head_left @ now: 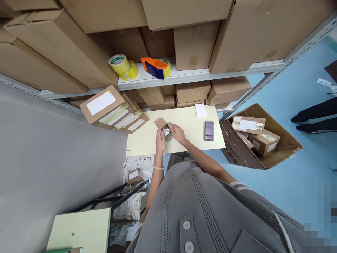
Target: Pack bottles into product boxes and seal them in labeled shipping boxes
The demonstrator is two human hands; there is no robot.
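Over the pale yellow table point(142, 144), both hands are at a small cardboard box point(160, 122) with raised flaps. A shiny, silvery rounded object point(166, 131) with a greenish lower edge shows between the hands at the box; its kind is unclear. My left hand point(159, 141) is closed on the left side, fingers by the silvery object. My right hand point(178, 133) grips the box's right flap. To the right on the table lie a dark phone-like rectangle point(209, 130), blurred out, and a white paper pad point(200, 110).
Several taped, labelled boxes point(118, 112) stand at the table's left end. The shelf point(195, 74) above bears yellow tape rolls point(123, 66), an orange and blue tape dispenser point(156, 67) and large cartons. A big open carton point(283, 147) with parcels stands on the right; another person's legs point(316, 116) are beyond.
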